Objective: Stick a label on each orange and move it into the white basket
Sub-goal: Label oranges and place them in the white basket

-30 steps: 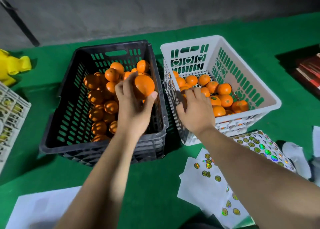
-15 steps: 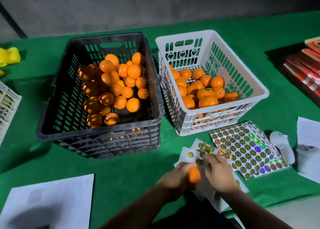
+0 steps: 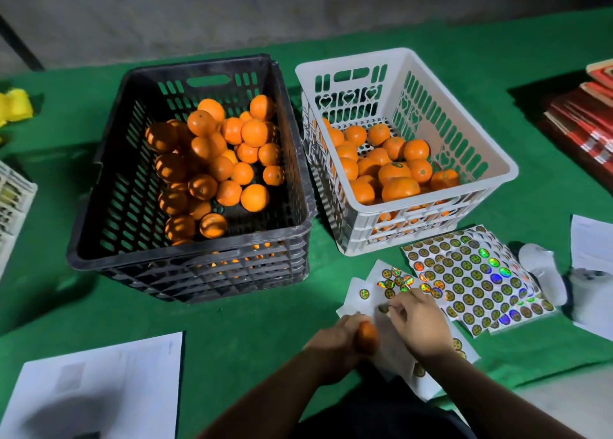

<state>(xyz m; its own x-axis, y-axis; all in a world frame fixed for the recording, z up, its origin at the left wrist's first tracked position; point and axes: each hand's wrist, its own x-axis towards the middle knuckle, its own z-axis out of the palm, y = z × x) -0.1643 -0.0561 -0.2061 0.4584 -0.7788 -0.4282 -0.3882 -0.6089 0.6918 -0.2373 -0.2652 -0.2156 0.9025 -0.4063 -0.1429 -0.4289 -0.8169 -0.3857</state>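
My left hand [image 3: 335, 342] grips one orange [image 3: 366, 337] low over the green cloth, near the table's front edge. Just right of it, my right hand [image 3: 419, 319] pinches a round label [image 3: 383, 308] at a partly used sticker sheet [image 3: 371, 289]. A fuller sheet of shiny holographic labels [image 3: 474, 279] lies further right. The black crate [image 3: 185, 259] at centre left holds several unlabelled oranges [image 3: 225, 153]. Beside it on the right, the white basket [image 3: 428, 206] holds several oranges [image 3: 391, 170], one showing a label on top.
White paper [image 3: 96, 382] lies at the front left, more paper [image 3: 592, 246] and a white device [image 3: 544, 272] at the right. Red books [image 3: 587, 120] are stacked at the far right, a yellow object [image 3: 15, 107] and a pale crate [image 3: 13, 199] at the left edge.
My left hand lifted an orange out of the black crate and brought it down to the front. My right hand left the white basket's rim and moved onto the sticker sheet.
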